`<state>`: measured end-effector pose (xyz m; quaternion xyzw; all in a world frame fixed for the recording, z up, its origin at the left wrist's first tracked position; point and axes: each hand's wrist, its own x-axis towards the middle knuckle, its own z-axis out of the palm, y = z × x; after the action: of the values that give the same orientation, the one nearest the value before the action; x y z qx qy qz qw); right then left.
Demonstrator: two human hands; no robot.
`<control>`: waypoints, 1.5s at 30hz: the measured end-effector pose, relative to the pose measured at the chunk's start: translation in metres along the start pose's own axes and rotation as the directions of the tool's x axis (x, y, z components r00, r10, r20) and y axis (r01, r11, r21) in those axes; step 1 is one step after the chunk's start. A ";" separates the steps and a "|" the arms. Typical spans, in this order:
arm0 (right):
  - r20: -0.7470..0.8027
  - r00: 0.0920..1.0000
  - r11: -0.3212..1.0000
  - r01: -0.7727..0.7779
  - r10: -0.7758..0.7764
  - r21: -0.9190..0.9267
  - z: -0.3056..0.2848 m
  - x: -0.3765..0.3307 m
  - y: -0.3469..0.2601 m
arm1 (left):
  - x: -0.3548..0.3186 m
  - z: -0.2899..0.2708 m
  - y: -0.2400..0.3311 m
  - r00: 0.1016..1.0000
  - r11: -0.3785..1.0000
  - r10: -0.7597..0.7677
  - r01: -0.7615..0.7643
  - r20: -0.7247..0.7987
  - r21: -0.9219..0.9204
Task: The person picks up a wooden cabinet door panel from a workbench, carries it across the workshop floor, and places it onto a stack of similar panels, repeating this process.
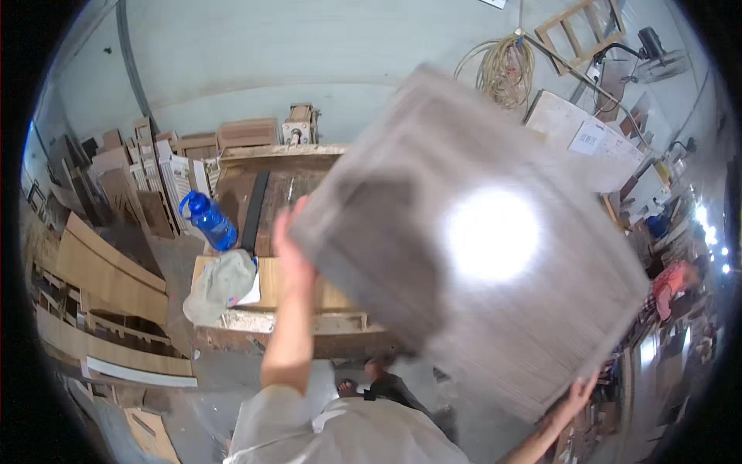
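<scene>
A large grey-brown wood-grain panel with a raised border is held up in front of me, tilted and slightly smeared by motion. A bright round glare and a dark shadow fall on its face. My left hand grips its left corner, fingers partly behind the edge. At the lower right corner my right hand holds the edge, fingers closed against it. Behind and below the panel is a worn wooden workbench, its right part hidden.
On the bench's left lie a blue water bottle, a grey-green cap and a dark strip. Wooden boards lean at left. Coiled hose hangs on the wall. Another person is at far right.
</scene>
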<state>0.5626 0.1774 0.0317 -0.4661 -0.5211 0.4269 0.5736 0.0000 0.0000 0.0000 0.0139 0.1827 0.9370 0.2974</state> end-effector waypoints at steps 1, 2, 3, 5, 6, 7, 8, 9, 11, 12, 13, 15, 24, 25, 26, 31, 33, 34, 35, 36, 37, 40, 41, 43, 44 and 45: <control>-0.012 1.000 1.000 -0.004 0.004 0.014 0.004 0.008 0.010 | 0.014 0.007 -0.006 1.000 1.000 -0.004 0.003 0.014 0.012; -0.024 0.999 0.999 -0.033 0.033 0.015 0.022 0.030 0.033 | 0.014 -0.024 0.001 0.997 0.995 -0.078 0.078 0.003 0.069; 0.086 0.993 0.995 -0.077 0.083 -0.061 0.050 -0.001 0.051 | 0.009 -0.052 0.047 0.990 0.972 -0.135 0.142 -0.050 0.189; 0.254 0.959 0.991 -0.115 0.128 -0.065 0.089 0.068 0.082 | 0.014 -0.081 0.044 0.970 0.938 -0.113 0.176 -0.216 0.299; 0.438 0.882 0.984 -0.164 0.176 -0.064 0.120 0.098 0.104 | 0.020 -0.110 0.059 0.952 0.902 -0.069 0.187 -0.297 0.390; 0.477 0.844 0.969 -0.209 0.246 -0.130 0.145 0.117 0.120 | 0.018 -0.120 0.074 0.928 0.817 -0.059 0.256 -0.367 0.516; 0.513 0.800 0.950 -0.244 0.312 -0.197 0.165 0.134 0.136 | 0.019 -0.140 0.090 0.870 0.681 -0.087 0.407 -0.485 0.608; 0.501 0.802 0.946 -0.264 0.324 -0.188 0.182 0.152 0.161 | 0.022 -0.144 0.090 0.886 0.575 -0.089 0.419 -0.456 0.702; 0.515 0.711 0.871 -0.309 0.478 -0.382 0.213 0.187 0.213 | 0.034 -0.156 0.088 0.875 0.376 -0.057 0.464 -0.480 0.802; 0.505 0.711 0.865 -0.328 0.490 -0.379 0.232 0.200 0.234 | 0.043 -0.153 0.077 0.872 0.319 -0.029 0.472 -0.489 0.822; 0.531 0.689 0.863 -0.313 0.493 -0.395 0.254 0.212 0.250 | 0.050 -0.148 0.068 0.868 0.260 0.004 0.479 -0.497 0.839; 0.560 0.652 0.855 -0.316 0.511 -0.412 0.299 0.232 0.261 | 0.068 -0.165 0.064 0.892 0.242 -0.013 0.441 -0.452 0.864; 0.602 0.736 0.888 0.001 0.311 -0.460 0.437 0.335 0.356 | 0.203 -0.235 0.011 0.889 0.083 0.158 0.422 -0.430 0.903; 0.579 0.797 0.825 0.207 0.169 -0.526 0.447 0.337 0.353 | 0.218 -0.231 0.004 0.899 -0.096 0.177 0.420 -0.400 0.902; 0.571 0.820 0.707 0.394 0.017 -0.587 0.454 0.334 0.349 | 0.232 -0.227 -0.004 0.912 -0.271 0.189 0.406 -0.365 0.873; 0.517 0.856 0.621 0.407 -0.002 -0.670 0.466 0.305 0.350 | 0.248 -0.224 -0.058 0.960 -0.656 0.275 0.145 0.056 0.741; 0.473 0.880 0.689 0.358 -0.026 -0.629 0.461 0.297 0.357 | 0.235 -0.216 -0.071 0.957 -0.699 0.286 0.169 0.054 0.695; 0.476 0.879 0.687 0.358 -0.020 -0.632 0.455 0.289 0.357 | 0.227 -0.217 -0.070 0.948 -0.673 0.318 0.204 0.029 0.711; 0.453 0.891 0.662 0.337 0.005 -0.669 0.445 0.280 0.356 | 0.217 -0.218 -0.068 0.937 -0.644 0.351 0.240 0.002 0.726; 0.433 0.901 0.637 0.318 0.028 -0.703 0.439 0.273 0.352 | 0.203 -0.212 -0.065 0.939 -0.638 0.342 0.249 -0.021 0.729; 0.442 0.897 0.635 0.324 0.029 -0.701 0.435 0.274 0.352 | 0.197 -0.217 -0.058 0.937 -0.634 0.349 0.258 -0.028 0.729; 0.528 0.847 0.703 0.342 0.056 -0.623 0.428 0.289 0.346 | 0.195 -0.222 -0.039 0.982 -0.657 0.165 0.044 0.086 0.753; 0.536 0.842 0.698 0.349 0.058 -0.625 0.432 0.294 0.342 | 0.200 -0.216 -0.040 0.982 -0.652 0.170 0.054 0.076 0.757; 0.491 0.856 0.593 0.315 0.159 -0.741 0.452 0.306 0.331 | 0.218 -0.199 -0.044 0.969 -0.686 0.237 0.115 0.070 0.719; 0.499 0.853 0.591 0.325 0.153 -0.738 0.463 0.311 0.331 | 0.232 -0.208 -0.040 0.972 -0.729 0.214 0.093 0.096 0.678; 0.521 0.849 0.593 0.375 0.090 -0.713 0.472 0.315 0.335 | 0.242 -0.207 -0.043 0.971 -0.723 0.221 0.099 0.093 0.684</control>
<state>0.1205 0.5940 -0.2231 -0.4965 -0.8231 0.2075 0.1816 -0.2034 0.0999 -0.2282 0.2145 0.9567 0.1966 0.0001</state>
